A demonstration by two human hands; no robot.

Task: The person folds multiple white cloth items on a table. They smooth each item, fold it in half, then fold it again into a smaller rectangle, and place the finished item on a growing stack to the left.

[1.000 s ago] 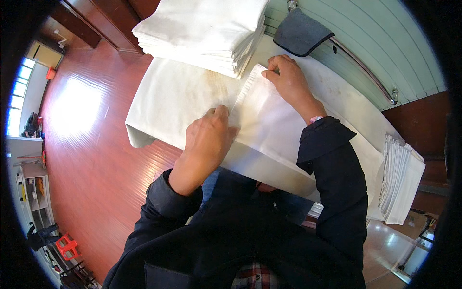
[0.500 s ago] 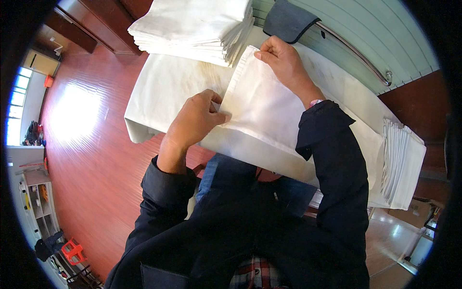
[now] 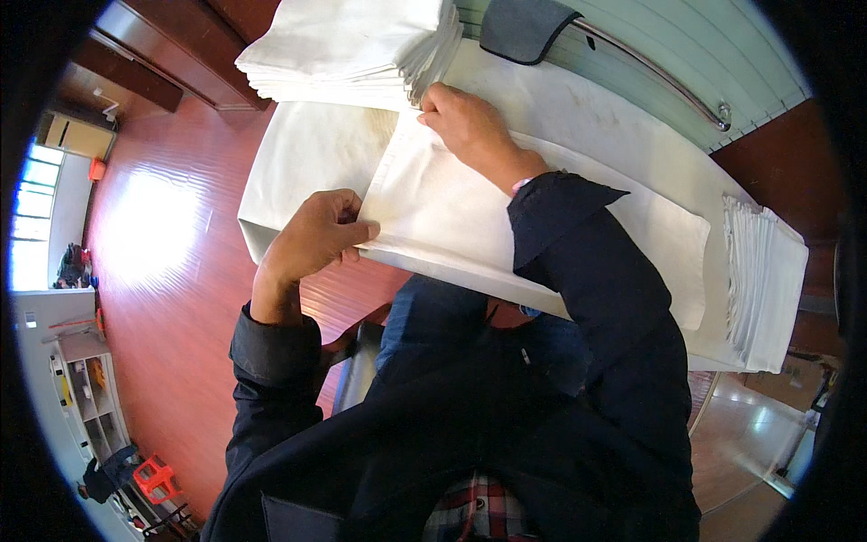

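Observation:
A white cloth (image 3: 442, 203) lies stretched lengthwise over the white-covered table (image 3: 298, 172) in front of me. My left hand (image 3: 318, 233) pinches its near left corner at the table's front edge. At the far left corner, my right hand (image 3: 470, 126) grips the cloth between thumb and fingers, its forearm crossing above the fabric. The hemmed left end runs between my two hands. Toward the right, the cloth's other end lies flat, short of a row of folded white cloths (image 3: 763, 280).
A tall stack of folded white cloths (image 3: 352, 50) stands at the back left. Behind the table, a grey cloth (image 3: 526, 32) hangs over a metal rail (image 3: 650, 72) by a pale green panelled wall. Reddish floor (image 3: 199, 316) extends leftward, with a red stool (image 3: 156, 479) by shelves.
Both hands have moved left, drawing the cloth's left end with them. The cloth now lies flatter and longer along the table, and its right end has come away from the folded row.

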